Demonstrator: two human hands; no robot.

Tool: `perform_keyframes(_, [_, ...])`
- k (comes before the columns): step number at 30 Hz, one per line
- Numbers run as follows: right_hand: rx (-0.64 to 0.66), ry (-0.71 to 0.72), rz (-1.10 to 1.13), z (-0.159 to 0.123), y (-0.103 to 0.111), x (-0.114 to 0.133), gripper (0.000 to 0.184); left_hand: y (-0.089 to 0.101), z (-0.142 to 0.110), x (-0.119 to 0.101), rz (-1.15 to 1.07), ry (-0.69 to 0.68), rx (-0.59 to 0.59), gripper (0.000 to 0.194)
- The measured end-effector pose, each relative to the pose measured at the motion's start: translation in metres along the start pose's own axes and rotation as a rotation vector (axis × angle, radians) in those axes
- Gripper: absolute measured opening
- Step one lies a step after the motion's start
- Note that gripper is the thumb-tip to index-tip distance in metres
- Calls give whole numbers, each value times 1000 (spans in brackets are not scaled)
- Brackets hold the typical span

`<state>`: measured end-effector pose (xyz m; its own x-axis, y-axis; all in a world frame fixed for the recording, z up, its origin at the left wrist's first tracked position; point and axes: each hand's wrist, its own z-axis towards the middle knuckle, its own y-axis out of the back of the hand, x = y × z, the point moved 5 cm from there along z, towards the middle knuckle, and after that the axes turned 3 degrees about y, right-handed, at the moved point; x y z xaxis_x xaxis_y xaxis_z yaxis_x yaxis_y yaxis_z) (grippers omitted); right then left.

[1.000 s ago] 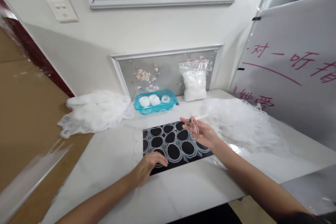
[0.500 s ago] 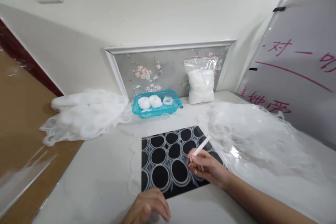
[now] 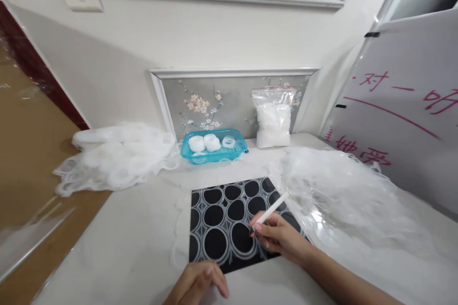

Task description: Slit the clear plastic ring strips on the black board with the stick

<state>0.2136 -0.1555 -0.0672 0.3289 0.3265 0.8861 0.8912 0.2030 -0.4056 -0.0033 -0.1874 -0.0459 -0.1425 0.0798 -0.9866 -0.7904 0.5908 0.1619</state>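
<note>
A flat black board point(image 3: 211, 246) lies on the table, under a translucent sheet with rows of ring shapes point(image 3: 226, 223) that runs past the board's left edge. My right hand point(image 3: 281, 238) is closed around a slim white pen-like tool point(image 3: 274, 206), its dark lower end close to one of the front rings. Whether that end touches the sheet, I cannot tell. At the board's near left corner rests my left hand point(image 3: 200, 282), its fingers loosely bent and holding nothing I can see.
Behind the board stands a blue plastic basket point(image 3: 234, 155) with white rolls and clear rings. A zip bag of white material point(image 3: 274, 124) leans on the wall. Heaps of translucent ringed sheets lie left point(image 3: 121, 159) and right point(image 3: 343, 195). A whiteboard point(image 3: 404, 57) stands at right.
My right hand has tilted the pen-like tool and brought its lower end down and left toward a front ring. My left hand stays at the board's corner. The camera view has shifted slightly.
</note>
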Motion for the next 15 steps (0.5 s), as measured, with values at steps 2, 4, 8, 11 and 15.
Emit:
perform_keyframes(2, [-4,30,-12,0,-2,4,39,-1,-1,-7,70,-36,16,66])
perform_keyframes(4, [2,57,-21,0,-5,6,40,1,-1,-9,158,-52,21,65])
perform_keyframes(8, [37,74,-33,2,-12,6,44,11,4,-7,283,-52,0,63])
perform_keyframes(11, [50,71,-51,4,-13,3,45,15,8,-8,311,-47,3,64])
perform_keyframes(15, [52,60,-79,4,-10,1,44,14,6,-17,324,-72,4,60])
